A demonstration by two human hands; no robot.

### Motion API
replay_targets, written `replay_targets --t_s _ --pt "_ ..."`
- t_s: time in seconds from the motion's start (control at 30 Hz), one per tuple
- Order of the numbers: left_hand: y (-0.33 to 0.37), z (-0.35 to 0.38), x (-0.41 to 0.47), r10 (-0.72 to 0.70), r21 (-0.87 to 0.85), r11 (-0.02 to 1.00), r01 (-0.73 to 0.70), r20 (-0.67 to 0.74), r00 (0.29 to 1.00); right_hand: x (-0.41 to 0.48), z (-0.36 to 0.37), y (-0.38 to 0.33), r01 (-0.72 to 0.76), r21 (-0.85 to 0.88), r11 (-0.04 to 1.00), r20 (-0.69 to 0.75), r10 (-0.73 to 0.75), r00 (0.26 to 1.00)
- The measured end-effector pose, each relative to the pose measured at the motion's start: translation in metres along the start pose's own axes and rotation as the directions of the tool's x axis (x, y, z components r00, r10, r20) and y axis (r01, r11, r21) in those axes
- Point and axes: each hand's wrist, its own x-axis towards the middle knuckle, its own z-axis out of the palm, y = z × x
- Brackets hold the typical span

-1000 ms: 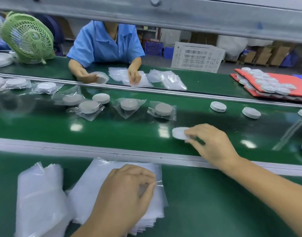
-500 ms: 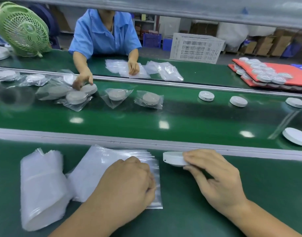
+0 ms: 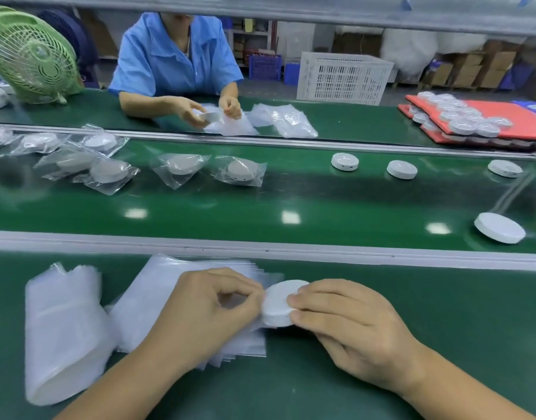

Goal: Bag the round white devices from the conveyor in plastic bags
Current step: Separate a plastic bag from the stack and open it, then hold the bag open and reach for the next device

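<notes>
My right hand (image 3: 348, 325) grips a round white device (image 3: 280, 301) just above the near green table, at the mouth of the top plastic bag. My left hand (image 3: 206, 310) pinches that bag's open edge on a fanned stack of clear plastic bags (image 3: 157, 298). More bare white devices lie on the green conveyor (image 3: 291, 195): one near right (image 3: 499, 227) and three farther back (image 3: 345, 161) (image 3: 401, 169) (image 3: 505, 168). Several bagged devices (image 3: 239, 171) lie on the belt's left part.
A rolled bundle of plastic bags (image 3: 63, 331) lies at the near left. Across the belt a person in a blue shirt (image 3: 175, 56) handles a device and bags. A green fan (image 3: 30, 56) stands far left, a white crate (image 3: 342, 77) and red trays with devices (image 3: 472, 122) far right.
My right hand picked the device off the belt, carried it across the rail and brought it left to the bag's mouth. My left hand shifted from pressing the stack to pinching the top bag open.
</notes>
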Motion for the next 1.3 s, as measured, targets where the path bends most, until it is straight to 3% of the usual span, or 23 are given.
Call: replay_targets --t_s 0.07,0.13,0.2,0.3,0.37,0.43,0.5,0.57,0.63,0.67,0.73,0.8,0.87,0.97,1.1,1.17,1.23,1.27,1.3 --pt "0.007 -0.002 -0.003 0.011 -0.226 0.974 0.035 0.201 0.979 0.005 0.001 -0.007 -0.101 0.082 0.992 -0.066 0.106 0.992" --pt "0.012 0.0 -0.008 0.032 -0.256 0.966 0.041 0.273 0.962 0.012 0.003 -0.016 -0.258 0.176 0.95 -0.146 0.285 0.947" --pt "0.017 0.008 -0.011 0.056 -0.16 0.986 -0.041 0.093 0.994 0.02 0.004 -0.024 -0.395 0.228 0.89 -0.144 0.432 0.89" --pt "0.027 0.02 -0.008 0.095 -0.231 0.961 -0.155 -0.25 0.964 0.032 0.007 -0.029 -0.632 0.32 0.706 0.13 0.628 0.767" --pt "0.026 0.022 -0.007 0.044 -0.293 0.944 -0.154 -0.35 0.936 0.04 0.012 -0.027 -0.7 0.369 0.611 0.229 0.671 0.706" --pt "0.021 0.02 -0.006 0.079 -0.158 0.977 -0.146 -0.366 0.927 0.053 0.018 -0.013 -0.657 0.312 0.686 0.155 0.645 0.748" --pt "0.012 0.013 -0.004 0.204 0.193 0.971 -0.139 -0.376 0.904 0.068 0.021 0.017 -0.616 0.263 0.742 0.005 0.638 0.77" --pt "0.001 0.006 0.001 0.307 0.445 0.884 -0.145 -0.317 0.897 0.084 0.025 0.061 -0.664 0.221 0.714 -0.144 0.697 0.702" --pt "-0.008 0.004 0.004 0.348 0.544 0.814 -0.205 -0.173 0.922 0.097 0.033 0.11 -0.757 0.105 0.644 -0.2 0.76 0.619" --pt "-0.013 0.005 0.004 0.348 0.552 0.799 -0.24 -0.098 0.932 0.102 0.039 0.131 -0.795 -0.009 0.606 -0.156 0.785 0.6" --pt "-0.021 0.008 0.004 0.346 0.57 0.769 -0.289 0.008 0.938 0.11 0.053 0.166 -0.809 -0.223 0.544 0.085 0.838 0.539" --pt "-0.026 0.011 0.004 0.348 0.579 0.752 -0.316 0.059 0.936 0.119 0.063 0.181 -0.809 -0.27 0.522 0.371 0.832 0.413" --pt "-0.027 0.01 0.006 0.358 0.549 0.769 -0.328 0.055 0.932 0.122 0.065 0.181 -0.796 -0.261 0.547 0.449 0.799 0.401" --pt "-0.026 0.01 0.007 0.382 0.524 0.77 -0.364 0.079 0.921 0.103 0.049 0.177 -0.699 -0.417 0.581 0.327 0.813 0.481" --pt "-0.025 0.015 0.006 0.392 0.515 0.764 -0.387 0.106 0.914 0.065 0.013 0.18 -0.749 -0.436 0.498 0.218 0.866 0.449" --pt "-0.023 0.014 0.005 0.379 0.524 0.758 -0.39 0.132 0.916 0.049 -0.009 0.182 -0.711 -0.531 0.461 0.115 0.87 0.479" --pt "-0.02 0.012 0.004 0.361 0.525 0.76 -0.382 0.148 0.921 0.028 -0.039 0.187 -0.566 -0.766 0.303 -0.035 0.86 0.508" --pt "-0.019 0.012 0.004 0.359 0.523 0.762 -0.381 0.149 0.922 0.015 -0.058 0.19 -0.509 -0.843 0.174 -0.087 0.89 0.448" --pt "-0.017 0.011 0.003 0.352 0.52 0.767 -0.377 0.151 0.924 -0.001 -0.08 0.196 -0.481 -0.875 0.049 -0.134 0.931 0.339"
